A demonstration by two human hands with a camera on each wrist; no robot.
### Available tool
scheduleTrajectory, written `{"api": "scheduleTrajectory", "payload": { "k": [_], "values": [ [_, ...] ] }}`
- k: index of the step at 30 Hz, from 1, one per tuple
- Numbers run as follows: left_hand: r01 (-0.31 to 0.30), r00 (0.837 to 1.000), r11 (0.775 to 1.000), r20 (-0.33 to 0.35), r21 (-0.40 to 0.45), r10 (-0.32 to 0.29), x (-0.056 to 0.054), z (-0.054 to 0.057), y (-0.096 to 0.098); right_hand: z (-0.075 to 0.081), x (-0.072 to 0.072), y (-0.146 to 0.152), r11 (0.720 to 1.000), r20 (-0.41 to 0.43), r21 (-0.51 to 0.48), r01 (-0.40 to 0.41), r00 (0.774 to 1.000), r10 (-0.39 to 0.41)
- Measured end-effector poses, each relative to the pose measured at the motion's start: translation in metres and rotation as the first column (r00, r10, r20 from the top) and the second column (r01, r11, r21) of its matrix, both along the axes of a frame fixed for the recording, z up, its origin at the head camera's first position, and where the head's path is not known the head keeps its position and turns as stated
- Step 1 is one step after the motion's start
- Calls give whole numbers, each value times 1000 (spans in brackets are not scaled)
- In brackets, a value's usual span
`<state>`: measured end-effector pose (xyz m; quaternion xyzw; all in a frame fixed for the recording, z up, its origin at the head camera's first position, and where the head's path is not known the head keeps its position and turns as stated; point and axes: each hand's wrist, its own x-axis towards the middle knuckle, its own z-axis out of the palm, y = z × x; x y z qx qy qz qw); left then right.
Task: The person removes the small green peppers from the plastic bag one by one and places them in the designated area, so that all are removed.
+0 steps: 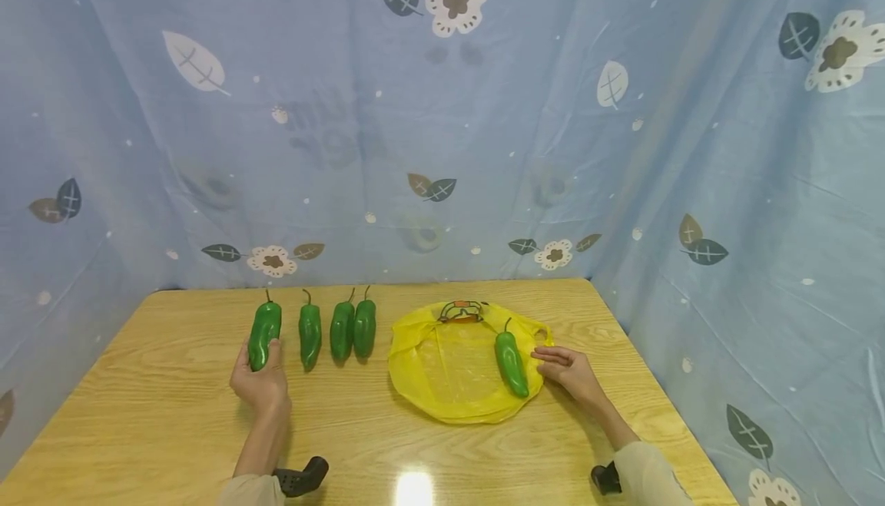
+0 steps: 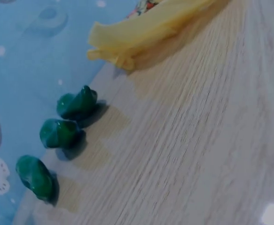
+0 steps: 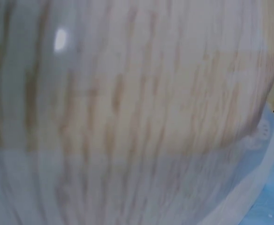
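My left hand point(image 1: 261, 383) grips a glossy green pepper point(image 1: 266, 331), its stem pointing away, at the left of the table. Three similar peppers lie in a row to its right: one pepper point(image 1: 309, 335) apart, then a second point(image 1: 342, 329) and a third point(image 1: 364, 328) side by side. They also show in the left wrist view, the nearest pepper point(image 2: 35, 177) at lower left. A yellow plastic bag point(image 1: 422, 391) lies spread on the table with another green pepper point(image 1: 511, 364) on its right part. My right hand point(image 1: 570, 372) has its fingers extended at the bag's right edge.
The wooden table point(image 1: 359, 444) ends at the back against a blue patterned curtain point(image 1: 442, 122), which also hangs along both sides. Black wrist-mounted pieces stick out near each forearm, such as the left black piece point(image 1: 304, 478).
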<state>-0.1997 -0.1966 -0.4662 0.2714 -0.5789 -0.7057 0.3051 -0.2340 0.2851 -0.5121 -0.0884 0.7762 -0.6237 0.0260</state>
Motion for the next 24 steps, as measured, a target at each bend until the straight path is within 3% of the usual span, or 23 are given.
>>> {"api": "scheduleTrajectory", "payload": {
  "k": [14,24],
  "values": [
    [51,984,999,172,13,-52,-14,-16,-8,0,-2,-2,1000,-4,-22,-18,1000,18],
    [22,975,999,223,-29,-15,-19,-26,-6,3,-1,-5,999,-41,8,-38,998,38]
  ]
}}
